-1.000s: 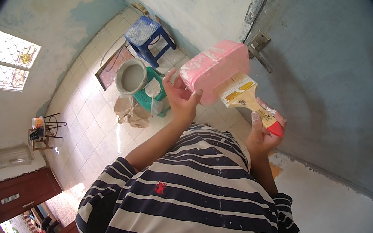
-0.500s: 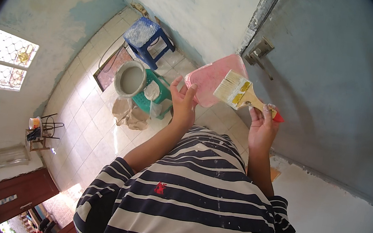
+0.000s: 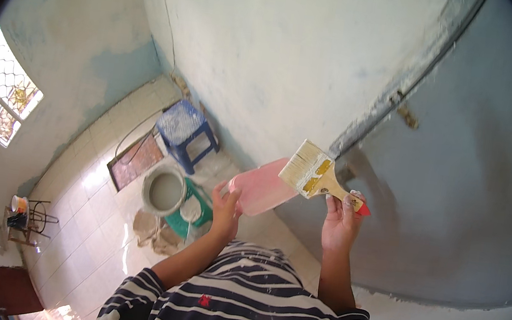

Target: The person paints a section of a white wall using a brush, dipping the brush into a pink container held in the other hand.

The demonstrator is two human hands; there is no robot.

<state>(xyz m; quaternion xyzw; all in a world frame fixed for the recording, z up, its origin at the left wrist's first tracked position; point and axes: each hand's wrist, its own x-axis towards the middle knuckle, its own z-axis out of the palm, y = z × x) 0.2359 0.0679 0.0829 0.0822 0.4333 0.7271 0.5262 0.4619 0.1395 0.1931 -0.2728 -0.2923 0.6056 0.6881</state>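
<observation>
the right hand (image 3: 339, 218) fingers clamp the wide wooden paintbrush (image 3: 318, 177) (bristles up-left), just right of the pink plastic tub (image 3: 262, 189) gripped by the left hand (image 3: 224, 207).

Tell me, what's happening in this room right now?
A person in a striped shirt stands by a pale wall. The right hand holds a wide paintbrush by its handle, bristles raised. The left hand holds a pink tub. On the tiled floor below sit a grey bucket and a blue stool.

- Single head-worn fisheye view, aimed steeply down past the striped shirt (image 3: 251, 306) at the tiled floor (image 3: 94, 230).
- Hands seen close; wall (image 3: 269, 53) and door (image 3: 470, 186) bent at the rim.
</observation>
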